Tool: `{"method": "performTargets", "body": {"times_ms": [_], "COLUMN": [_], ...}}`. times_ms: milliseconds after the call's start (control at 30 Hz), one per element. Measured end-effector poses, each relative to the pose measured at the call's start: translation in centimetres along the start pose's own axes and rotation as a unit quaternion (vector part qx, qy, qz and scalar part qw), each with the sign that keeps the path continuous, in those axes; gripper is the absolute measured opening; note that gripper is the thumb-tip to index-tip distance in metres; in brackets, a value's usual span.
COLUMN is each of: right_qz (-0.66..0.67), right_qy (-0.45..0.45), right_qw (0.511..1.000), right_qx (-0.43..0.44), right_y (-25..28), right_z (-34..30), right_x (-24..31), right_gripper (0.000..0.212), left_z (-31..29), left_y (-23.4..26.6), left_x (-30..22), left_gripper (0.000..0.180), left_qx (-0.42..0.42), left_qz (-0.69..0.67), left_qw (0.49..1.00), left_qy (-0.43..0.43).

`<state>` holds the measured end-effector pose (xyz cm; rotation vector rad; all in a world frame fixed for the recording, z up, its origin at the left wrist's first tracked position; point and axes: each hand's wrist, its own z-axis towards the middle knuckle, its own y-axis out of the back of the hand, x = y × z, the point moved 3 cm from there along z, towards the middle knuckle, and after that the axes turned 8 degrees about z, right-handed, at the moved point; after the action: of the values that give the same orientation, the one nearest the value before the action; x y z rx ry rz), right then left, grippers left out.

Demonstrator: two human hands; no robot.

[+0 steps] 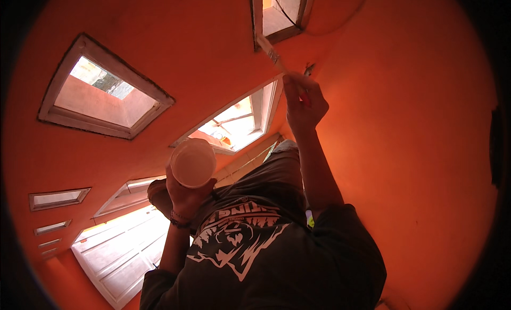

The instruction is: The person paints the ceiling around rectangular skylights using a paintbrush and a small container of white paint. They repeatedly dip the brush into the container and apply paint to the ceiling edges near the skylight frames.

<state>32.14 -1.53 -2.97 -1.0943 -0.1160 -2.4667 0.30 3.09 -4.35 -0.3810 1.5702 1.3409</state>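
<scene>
My right hand [307, 103] is raised with its fingers closed round the handle of a paintbrush [273, 55]. The brush's pale bristles reach the lower left corner of an upper window frame [257, 22]; whether they touch it or stop just short, I cannot tell. In my left hand [183, 197] is a round whitish cup [194, 163], held in front of my body. Its mouth faces the view, and the inside looks pale, with contents I cannot make out. A dark bracelet circles my left wrist.
Orange walls [415, 123] surround me. A framed opening [106, 89] is at the left, and a bright window [237, 121] lies behind the cup. Lower left stands a white panelled door [125, 251]. A thin dark cable [285, 13] hangs across the upper window.
</scene>
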Motion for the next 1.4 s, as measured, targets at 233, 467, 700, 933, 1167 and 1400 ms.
{"method": "performTargets", "body": {"times_ms": [233,467,700,933,1167,1400], "right_qz": [-0.033,0.183,0.118,0.039,-0.016,0.044], "right_qy": [0.054,-0.122,-0.095,0.092,0.057,0.067], "right_qw": [0.996,0.975,0.988,0.995,0.995,0.994], "right_qx": [0.057,-0.011,-0.026,0.029,0.084,0.068], "right_y": [-0.5,1.1,1.1,-0.7,-0.2,-0.8], "right_z": [0.9,0.6,1.5,2.4,0.9,1.7], "right_x": [0.3,0.2,0.3,2.4,1.0,1.0], "right_gripper": [0.017,0.015,0.017,0.015,0.016,0.016], "left_z": [-0.1,-0.2,-0.4,-0.7,-0.5,-0.4], "left_y": [0.1,0.3,0.1,0.6,0.8,0.1], "left_x": [-0.4,-0.5,0.5,-0.5,-1.0,-0.2], "left_gripper": [0.089,0.09,0.09,0.09,0.088,0.089], "left_qx": [0.005,0.007,-0.007,-0.008,-0.005,0.006], "left_qz": [-0.006,0.001,-0.02,-0.024,-0.034,-0.034], "left_qw": [0.999,0.999,1.0,0.999,0.999,0.999], "left_qy": [0.035,0.035,0.004,0.029,0.028,0.027]}}
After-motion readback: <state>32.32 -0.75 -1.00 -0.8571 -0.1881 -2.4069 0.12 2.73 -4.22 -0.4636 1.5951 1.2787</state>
